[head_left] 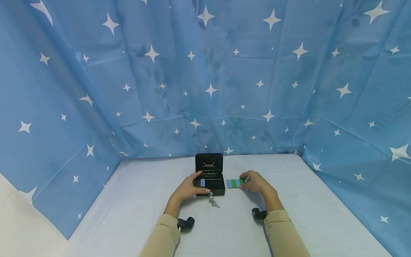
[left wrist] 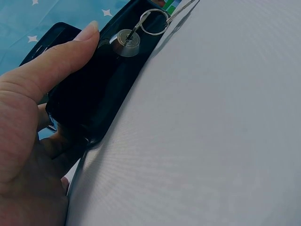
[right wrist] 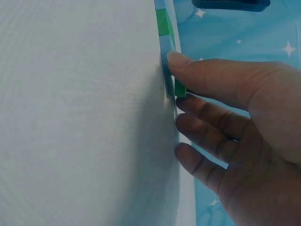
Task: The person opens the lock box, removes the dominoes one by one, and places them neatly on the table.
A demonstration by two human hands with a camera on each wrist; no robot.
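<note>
A black cash box (head_left: pixel 216 192) stands on the table with its lid (head_left: pixel 209 157) raised. Inside, at the left, lies a blue block (head_left: pixel 202 182). My left hand (head_left: pixel 187 188) grips the box from its left side, thumb on the front rim (left wrist: pixel 87 42) and fingers toward the back. A key sits in the front lock (left wrist: pixel 126 42), with a ring and another key (head_left: pixel 214 203) hanging from it. To the right of the box is a row of blue and green blocks (head_left: pixel 233 183). My right hand (head_left: pixel 255 181) pinches a green block (right wrist: pixel 180 88) at the row's right end.
A white cloth covers the table (head_left: pixel 128 203). Blue curtains (head_left: pixel 179 71) with white stars hang behind it and along both sides. Each wrist wears a small black camera (head_left: pixel 186 223).
</note>
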